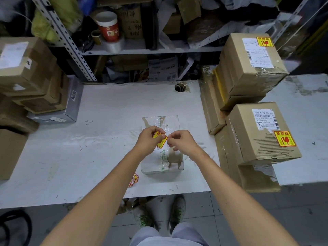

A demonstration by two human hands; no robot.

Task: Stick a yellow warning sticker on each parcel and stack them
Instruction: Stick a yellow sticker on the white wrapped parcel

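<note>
My left hand (149, 140) pinches a yellow warning sticker (161, 140) with red print above the middle of the white table (99, 146). My right hand (181, 141) has its fingertips at the sticker's right edge. Beneath both hands lies a clear plastic box parcel (174, 163). At the right stand two piles of cardboard parcels; the near top parcel (260, 137) and the far top parcel (252, 63) each carry a yellow sticker. More cardboard parcels (26, 68) without yellow stickers are piled at the left.
A small heap of loose stickers (134, 180) lies near the table's front edge. A metal shelf (124, 48) behind the table holds a red-and-white cup (108, 26), tape rolls and clutter. A cable hole (180, 87) is in the tabletop's far side.
</note>
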